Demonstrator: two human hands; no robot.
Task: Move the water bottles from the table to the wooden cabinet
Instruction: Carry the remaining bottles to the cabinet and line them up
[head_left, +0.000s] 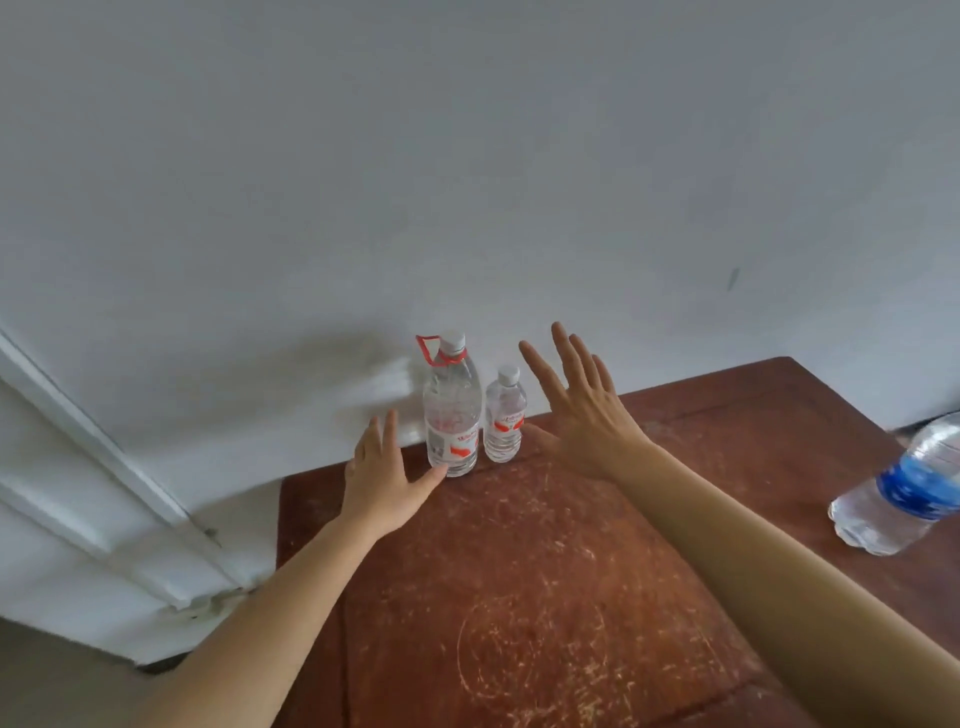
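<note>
Two open hands flank two upright bottles at the tabletop's (545, 571) far edge.

The fingers (389, 423) of the left hand (382, 467) are straight and hold nothing, just left of the tall bottle (451, 415). The thumb tip sits at the bottle's base, and I cannot tell whether they touch. The right hand (582, 410) is also empty, its fingers (566, 353) splayed and raised, right of the tall bottle and just past the small bottle (503, 421) that stands beside it. The tall bottle has a white cap and a red loop at its neck, and stands close to the wall (467, 156). Well to its right, at the frame edge, a blue-label bottle (904, 488) is tilted and blurred. White trim (78, 441) runs far to its left.
</note>
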